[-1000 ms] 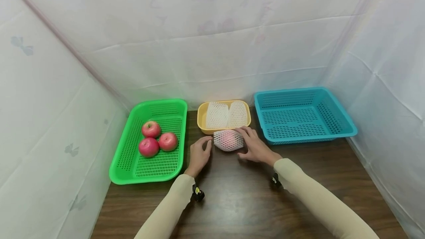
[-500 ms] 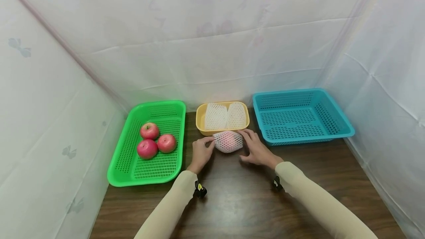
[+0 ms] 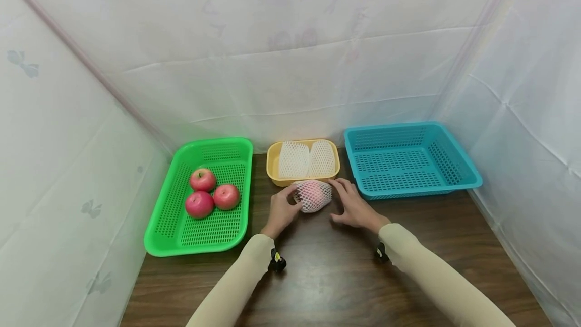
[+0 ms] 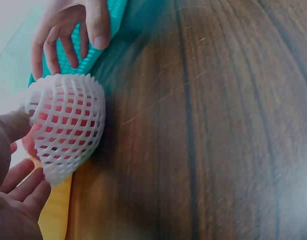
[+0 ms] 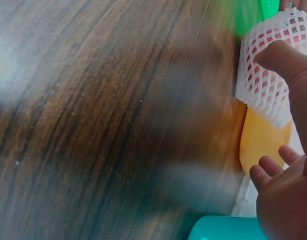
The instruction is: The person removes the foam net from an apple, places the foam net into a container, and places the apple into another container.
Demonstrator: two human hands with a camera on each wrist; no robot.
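A red apple in a white foam fruit net (image 3: 313, 197) lies on the wooden table, just in front of the yellow basket (image 3: 277, 181). My left hand (image 3: 282, 212) pinches the net's left end between thumb and fingers. In the left wrist view, bare red apple skin (image 4: 29, 145) shows at the net's opening beside that hand. At the other end of the net is my right hand (image 3: 356, 208), its fingers spread and loosely bent, the index fingertip close to the net. From the right wrist, the thumb (image 5: 278, 57) overlaps the foam net (image 5: 263, 85).
Two flat white foam nets (image 3: 294, 159) lie in the yellow basket. To the left stands a green basket (image 3: 152, 236) holding three red apples (image 3: 202, 179). A blue basket (image 3: 408, 192) stands at the right. Pale cloth (image 3: 290, 79) hangs behind and on both sides.
My left hand has moved right and taken hold of the net's left end, which it has drawn in round the apple. My right hand has barely moved.
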